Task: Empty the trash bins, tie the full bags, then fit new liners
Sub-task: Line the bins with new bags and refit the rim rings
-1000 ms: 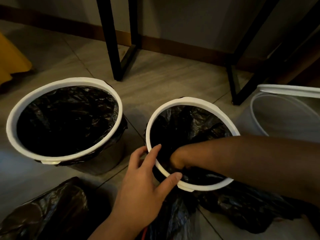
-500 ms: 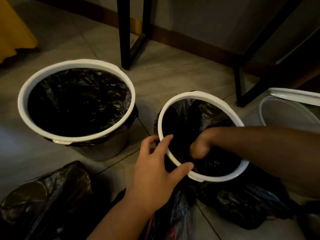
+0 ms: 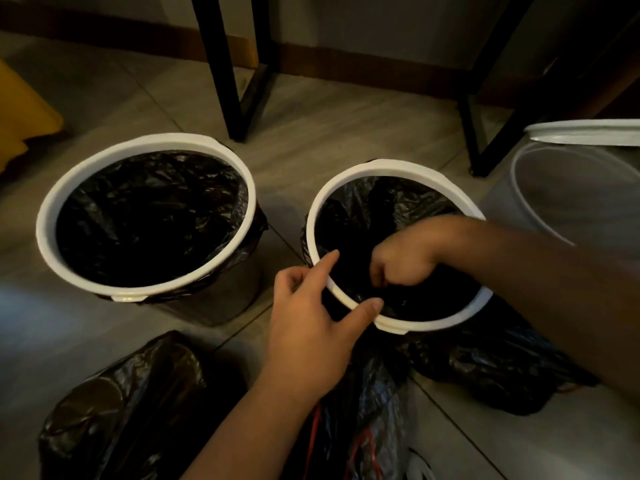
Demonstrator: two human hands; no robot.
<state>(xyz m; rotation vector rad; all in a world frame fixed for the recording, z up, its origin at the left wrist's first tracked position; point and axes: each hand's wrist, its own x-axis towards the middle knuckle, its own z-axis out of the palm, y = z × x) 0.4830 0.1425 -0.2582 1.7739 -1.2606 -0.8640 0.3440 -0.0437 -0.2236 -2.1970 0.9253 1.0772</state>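
Note:
The middle bin's white rim ring (image 3: 398, 167) sits over a black liner (image 3: 360, 209) that lines the inside. My left hand (image 3: 311, 330) rests on the near-left part of that ring, with the index finger stretched over the inside and the thumb lying on the rim. Reaching in from the right, my right hand (image 3: 403, 261) is down inside the bin, its fingers curled into the liner's plastic. The left bin (image 3: 44, 216) has its own white ring and a black liner (image 3: 149, 216) spread smoothly inside.
A third, unlined pale bin (image 3: 571, 206) stands at the right with a loose white ring (image 3: 588, 132) above it. Full black bags lie at the bottom left (image 3: 121, 410), bottom centre (image 3: 367, 403) and right (image 3: 502, 372). Black table legs (image 3: 225, 71) stand behind; a yellow object (image 3: 20, 116) is at far left.
My right hand has shifted from the near rim towards the middle of the bin, working the liner. My left hand stays on the rim, with its index finger stretched further.

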